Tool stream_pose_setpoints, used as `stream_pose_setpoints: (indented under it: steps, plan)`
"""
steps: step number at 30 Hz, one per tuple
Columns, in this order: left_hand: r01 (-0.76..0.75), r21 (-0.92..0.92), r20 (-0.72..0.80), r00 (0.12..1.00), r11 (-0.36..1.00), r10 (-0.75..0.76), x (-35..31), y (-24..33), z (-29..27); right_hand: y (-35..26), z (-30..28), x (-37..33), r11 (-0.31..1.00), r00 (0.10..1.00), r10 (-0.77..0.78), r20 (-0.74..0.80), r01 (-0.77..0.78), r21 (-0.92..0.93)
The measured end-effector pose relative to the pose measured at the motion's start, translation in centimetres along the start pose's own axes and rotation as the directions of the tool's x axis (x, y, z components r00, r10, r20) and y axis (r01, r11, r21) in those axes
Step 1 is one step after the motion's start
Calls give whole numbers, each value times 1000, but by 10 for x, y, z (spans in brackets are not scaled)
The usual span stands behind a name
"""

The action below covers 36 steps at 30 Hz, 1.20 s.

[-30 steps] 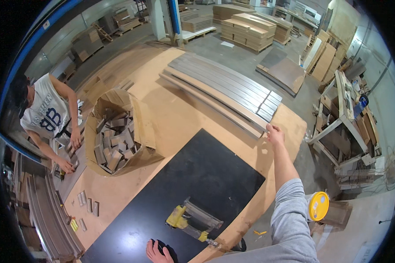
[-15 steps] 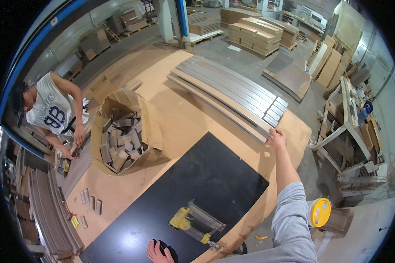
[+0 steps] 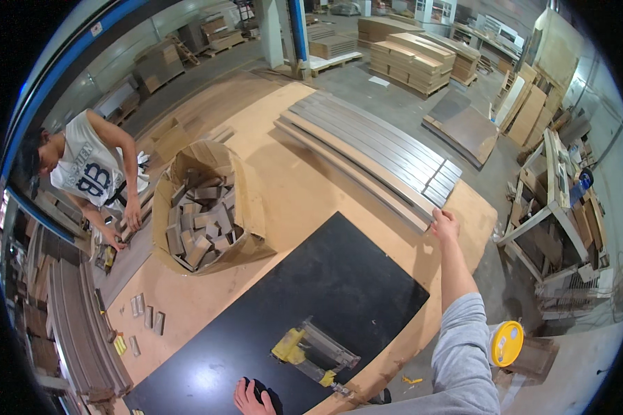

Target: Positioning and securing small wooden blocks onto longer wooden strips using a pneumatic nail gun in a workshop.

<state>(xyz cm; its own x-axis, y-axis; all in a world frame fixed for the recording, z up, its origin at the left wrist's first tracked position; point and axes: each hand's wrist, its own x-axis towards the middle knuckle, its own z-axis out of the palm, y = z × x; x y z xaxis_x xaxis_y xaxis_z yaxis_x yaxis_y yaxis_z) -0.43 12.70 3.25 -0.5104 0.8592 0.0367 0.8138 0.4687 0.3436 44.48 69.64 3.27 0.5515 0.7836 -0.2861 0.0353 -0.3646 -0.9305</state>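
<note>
The right hand (image 3: 446, 225), arm stretched forward in a grey sleeve (image 3: 462, 339), pinches the near right corner of a stack of long grey boards (image 3: 374, 142), thumb and fingers drawn together at its end; the stack lies on the far right part of a tan worktable (image 3: 308, 197), its topmost strips side by side; the left hand (image 3: 253, 398) rests at the near edge of a black panel (image 3: 311, 277), fingers loosely bent and a little parted, though I cannot tell whether anything is under the palm; on the panel, to the right of that hand, lies a yellow and grey power tool (image 3: 315, 351); left of the panel stands an open cardboard carton (image 3: 254, 214), filled with short brown blocks (image 3: 204, 221); a few small blocks (image 3: 149, 317) lie loose on the table nearer the person; beyond the carton's left side, a co-worker (image 3: 90, 162) in a sleeveless white top bends over a grey-brown board (image 3: 128, 257), both hands close to it; a bucket with a yellow lid (image 3: 508, 344) stands to the right of the grey sleeve.
</note>
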Motion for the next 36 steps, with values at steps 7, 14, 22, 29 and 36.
stream_pose_setpoints:
  steps: [7,14,22,29,36]
  plan:
    - [11,-8,4,1000,1000,-11,1,2,-2,4,1,3,1000,1000,1,-3,-1,-21]
    - [0,-18,-8,1000,1000,0,2,3,-2,11,-9,9,999,997,0,80,-4,49]
    - [7,-21,-10,1000,1000,-8,3,1,-2,11,-8,10,1000,999,-1,48,1,8]
    - [25,-22,-11,1000,999,-25,2,0,-5,2,-9,-5,997,991,-38,129,47,-67]
    - [8,-17,-3,1000,1000,-8,5,2,-1,11,-19,18,957,950,-281,138,288,-30]
